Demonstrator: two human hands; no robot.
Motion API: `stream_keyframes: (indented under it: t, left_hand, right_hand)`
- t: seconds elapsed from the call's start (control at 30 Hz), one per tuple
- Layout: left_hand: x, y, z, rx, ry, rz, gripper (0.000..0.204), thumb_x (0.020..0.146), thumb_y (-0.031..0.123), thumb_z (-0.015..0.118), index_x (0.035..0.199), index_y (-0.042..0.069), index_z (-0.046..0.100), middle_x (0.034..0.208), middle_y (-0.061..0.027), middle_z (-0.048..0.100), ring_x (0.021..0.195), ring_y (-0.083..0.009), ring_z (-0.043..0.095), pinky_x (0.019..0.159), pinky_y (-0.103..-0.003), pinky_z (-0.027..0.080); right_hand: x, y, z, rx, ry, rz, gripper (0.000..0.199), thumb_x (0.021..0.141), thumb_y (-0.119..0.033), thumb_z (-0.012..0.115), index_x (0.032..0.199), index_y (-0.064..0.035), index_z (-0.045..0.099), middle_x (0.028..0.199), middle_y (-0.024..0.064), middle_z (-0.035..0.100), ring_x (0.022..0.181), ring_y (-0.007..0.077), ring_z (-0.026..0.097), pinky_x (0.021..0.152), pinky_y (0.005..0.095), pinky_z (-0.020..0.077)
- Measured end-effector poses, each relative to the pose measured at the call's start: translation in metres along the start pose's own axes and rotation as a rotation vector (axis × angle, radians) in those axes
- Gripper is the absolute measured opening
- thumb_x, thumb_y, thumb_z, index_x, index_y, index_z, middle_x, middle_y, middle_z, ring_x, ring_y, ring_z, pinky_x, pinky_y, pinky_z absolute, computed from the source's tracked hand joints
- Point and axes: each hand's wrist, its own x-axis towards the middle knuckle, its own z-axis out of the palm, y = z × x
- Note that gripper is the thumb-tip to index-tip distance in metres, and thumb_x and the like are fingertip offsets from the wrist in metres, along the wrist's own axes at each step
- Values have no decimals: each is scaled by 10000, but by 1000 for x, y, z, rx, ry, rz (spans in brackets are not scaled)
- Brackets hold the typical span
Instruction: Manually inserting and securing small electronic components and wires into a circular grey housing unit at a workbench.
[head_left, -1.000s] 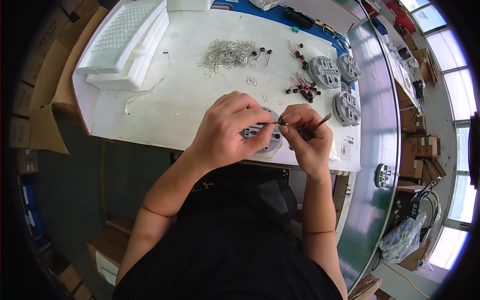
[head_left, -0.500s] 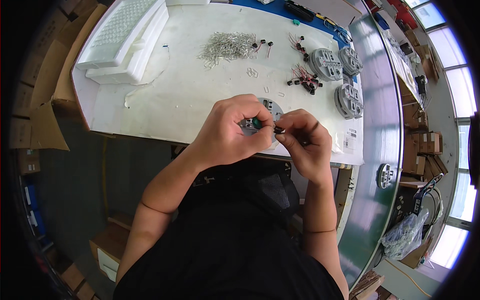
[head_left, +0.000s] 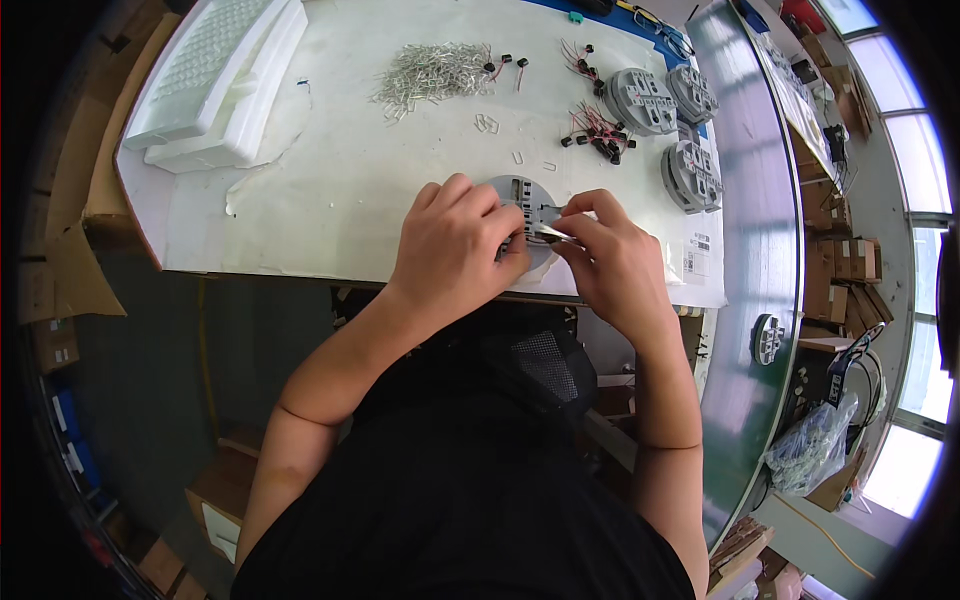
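Note:
A grey round plate (head_left: 512, 188) with slots and small dark parts lies near the table's front edge. My left hand (head_left: 450, 245) bends over its left side, thumb and index finger closed at the middle; whatever they grip is hidden. From the right, my right hand (head_left: 615, 255) pinches a thin pale strip (head_left: 553, 232) over the plate's right part; its exact kind does not show. Just beyond the plate lie a couple of loose U-shaped wire clips (head_left: 549, 167).
A heap of wire clips (head_left: 445, 75) lies farther back. Black buzzer-like parts with red wires (head_left: 600, 140) sit right of it, beside stacked grey round plates (head_left: 642, 100). White foam trays (head_left: 210, 85) stand at the left. A green-topped bench (head_left: 735, 350) runs along the right, with another plate (head_left: 768, 340).
My hands have moved apart and come down onto the plate. The green piece and black part at my fingertips no longer show; a pale strip now shows in my right hand. The view has shifted slightly.

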Motion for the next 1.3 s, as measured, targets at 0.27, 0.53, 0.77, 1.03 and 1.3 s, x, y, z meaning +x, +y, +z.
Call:
stream_keyframes:
  t: [0.27,0.53,0.77,1.03,1.3]
  left_hand:
    - [-14,-2,21,-39,58,-77,237,740,89,826,945,111,709,919,-29,638,933,-280,618,851,-414,526]
    - [-11,-5,29,-195,71,-200,412,760,135,888,1103,118,660,1037,-63,629,981,-329,606,867,-439,529]
    - [-10,-4,31,-170,79,-194,382,792,155,883,1085,119,640,1033,-59,625,987,-325,601,873,-432,523]
    - [-11,-4,29,-172,57,-201,359,803,158,860,1080,118,635,1042,-64,620,984,-322,596,883,-426,516]
    - [-12,-4,21,-260,8,-189,345,821,136,834,1113,88,658,1071,-77,639,1010,-330,598,902,-424,516]
  right_hand:
    - [1,-10,15,-326,-28,-30,108,825,-26,725,926,-63,719,1064,54,658,819,282,714,650,439,580]
    - [2,-4,6,-261,-129,-127,134,853,-16,732,976,-68,739,1070,54,665,786,275,718,630,427,578]
    - [-14,10,15,132,44,-24,153,1063,-117,618,994,-22,715,978,77,662,639,200,651,553,362,512]
    - [17,10,60,1197,468,-107,508,1192,-305,402,776,-34,509,798,108,575,528,110,407,483,256,343]
    - [40,15,41,866,272,50,368,1145,-224,522,862,0,594,719,84,550,531,158,450,495,282,371]
